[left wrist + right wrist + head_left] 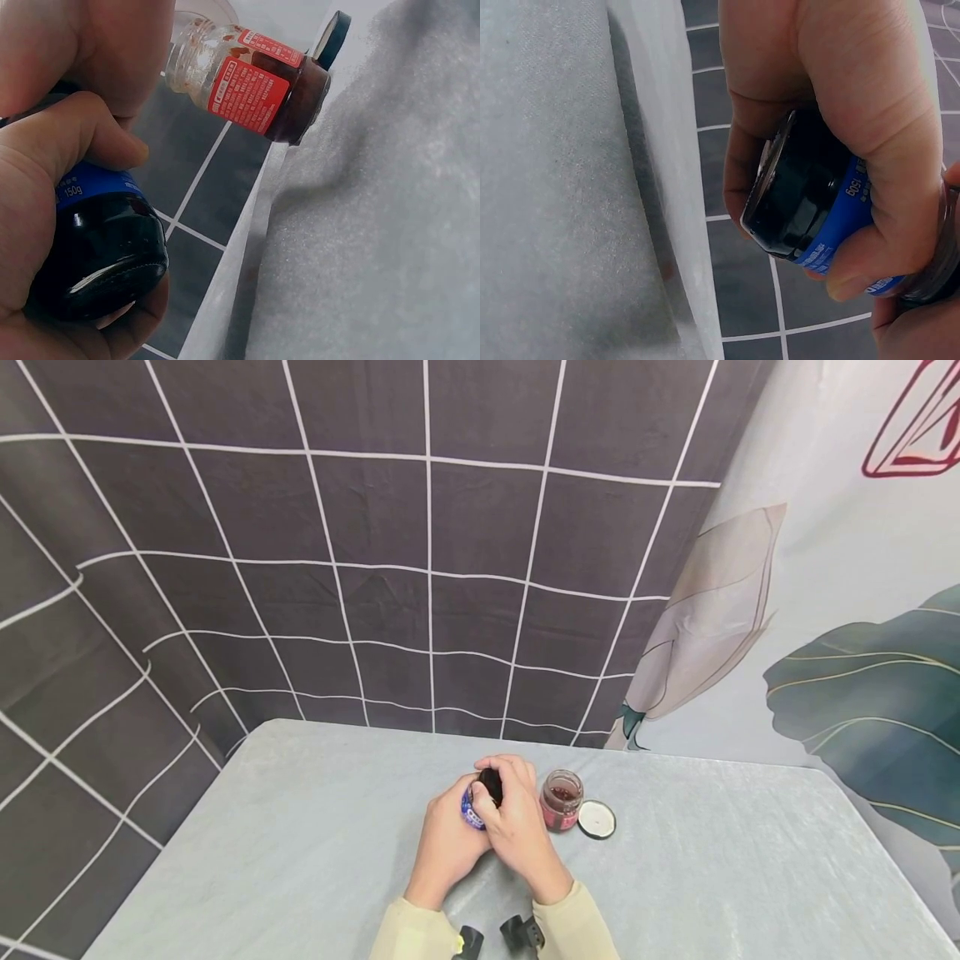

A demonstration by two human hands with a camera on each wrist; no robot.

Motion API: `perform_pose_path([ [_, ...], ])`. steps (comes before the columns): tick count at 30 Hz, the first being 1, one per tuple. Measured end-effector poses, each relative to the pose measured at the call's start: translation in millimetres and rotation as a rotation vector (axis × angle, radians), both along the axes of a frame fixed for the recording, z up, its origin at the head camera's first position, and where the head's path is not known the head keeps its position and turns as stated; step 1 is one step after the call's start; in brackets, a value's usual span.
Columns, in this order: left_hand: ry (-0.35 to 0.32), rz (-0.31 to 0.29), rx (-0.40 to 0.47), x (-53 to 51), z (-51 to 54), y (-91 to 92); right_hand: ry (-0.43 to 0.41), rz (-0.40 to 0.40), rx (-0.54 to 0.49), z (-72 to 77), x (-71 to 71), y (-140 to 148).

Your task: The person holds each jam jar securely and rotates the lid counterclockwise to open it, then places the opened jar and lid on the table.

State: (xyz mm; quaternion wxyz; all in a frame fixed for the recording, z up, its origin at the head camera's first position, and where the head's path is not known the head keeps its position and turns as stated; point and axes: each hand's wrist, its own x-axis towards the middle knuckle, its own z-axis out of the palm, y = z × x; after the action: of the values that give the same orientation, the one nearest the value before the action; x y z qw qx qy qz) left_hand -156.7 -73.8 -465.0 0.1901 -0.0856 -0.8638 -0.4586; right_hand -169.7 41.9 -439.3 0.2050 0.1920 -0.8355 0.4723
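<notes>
My left hand (447, 839) holds a small dark glass jar with a blue label (472, 807), its fingers wrapped round the body. In the left wrist view the jar's dark base (105, 255) shows, tilted, with "150g" on the label. My right hand (519, 831) grips the black lid (492, 783) at the jar's mouth. Whether the lid is loose cannot be seen. Just right of the right hand stands an uncapped glass jar with a red label (561, 802), holding a dark red filling. Its wall is smeared inside in the left wrist view.
A round lid, pale inside with a dark rim (597, 820), lies beside the red-labelled jar. Everything is on a table under a pale grey cloth (300, 852). Behind its far edge hangs a dark grid-patterned curtain (382, 610), and a leaf-printed one at right.
</notes>
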Motion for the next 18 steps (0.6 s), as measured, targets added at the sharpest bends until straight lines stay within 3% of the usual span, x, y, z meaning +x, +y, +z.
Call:
perform_pose_path([
  [18, -0.003, 0.020, 0.009, 2.0, 2.0, -0.5, 0.044, -0.047, 0.014, -4.5, 1.5, -2.6],
])
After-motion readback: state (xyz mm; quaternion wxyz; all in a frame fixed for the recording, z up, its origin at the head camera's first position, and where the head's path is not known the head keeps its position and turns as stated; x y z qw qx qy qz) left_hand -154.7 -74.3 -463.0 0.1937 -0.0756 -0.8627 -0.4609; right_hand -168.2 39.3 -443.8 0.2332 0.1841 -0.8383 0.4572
